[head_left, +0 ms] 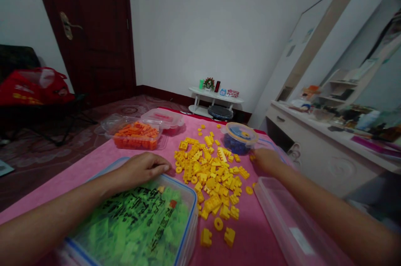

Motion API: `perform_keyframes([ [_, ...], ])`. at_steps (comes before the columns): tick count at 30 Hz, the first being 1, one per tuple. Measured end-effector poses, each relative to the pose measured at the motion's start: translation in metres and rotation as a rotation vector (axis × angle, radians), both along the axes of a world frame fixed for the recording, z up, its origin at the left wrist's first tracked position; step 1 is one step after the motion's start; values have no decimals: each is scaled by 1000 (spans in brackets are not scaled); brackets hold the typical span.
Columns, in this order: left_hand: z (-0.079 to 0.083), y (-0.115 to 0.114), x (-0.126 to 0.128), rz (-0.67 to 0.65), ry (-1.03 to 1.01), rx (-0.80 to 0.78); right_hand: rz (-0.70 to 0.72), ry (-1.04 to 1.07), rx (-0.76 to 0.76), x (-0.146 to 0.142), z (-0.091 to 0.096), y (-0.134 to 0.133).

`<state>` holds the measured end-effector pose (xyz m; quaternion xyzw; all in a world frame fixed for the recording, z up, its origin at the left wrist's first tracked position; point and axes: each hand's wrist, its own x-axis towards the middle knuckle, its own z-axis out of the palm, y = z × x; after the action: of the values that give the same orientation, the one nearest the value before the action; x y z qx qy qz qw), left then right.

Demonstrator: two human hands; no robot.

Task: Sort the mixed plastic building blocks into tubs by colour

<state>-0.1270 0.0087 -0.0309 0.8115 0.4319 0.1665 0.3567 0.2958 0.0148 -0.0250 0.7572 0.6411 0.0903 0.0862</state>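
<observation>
A loose pile of yellow building bricks (216,170) covers the middle of the pink cloth. My left hand (145,170) rests on the lid of a clear box of green bricks (131,220), its thumb apart from the loosely bent fingers and nothing visible in it. To the right of the pile, my right hand (266,160) has closed fingertips with a bit of yellow brick (252,157) showing at them. Just beyond that hand stands a round lidded tub of blue bricks (236,145). Beneath my right forearm lies a long clear plastic container (282,216).
An open clear box of orange bricks (136,135) stands at the back left, beside a lidded box with a pinkish-red look (166,120). A cluttered dresser (326,132) lines the right side. Against the wall stands a low white shelf (216,95).
</observation>
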Motion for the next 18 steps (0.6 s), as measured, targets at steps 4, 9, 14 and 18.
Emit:
perform_keyframes([
  [4, 1, -2, 0, 43, -8, 31, 8, -69, -33, 5, -12, 3],
  [9, 2, -3, -2, 65, -25, 32, 126, 111, -24, -23, 24, -12],
  [14, 0, -3, -3, 66, -45, 43, 200, 436, 137, -8, 63, -37],
  [18, -2, -1, -2, 67, -28, 31, 54, 167, 139, 62, 40, -45],
])
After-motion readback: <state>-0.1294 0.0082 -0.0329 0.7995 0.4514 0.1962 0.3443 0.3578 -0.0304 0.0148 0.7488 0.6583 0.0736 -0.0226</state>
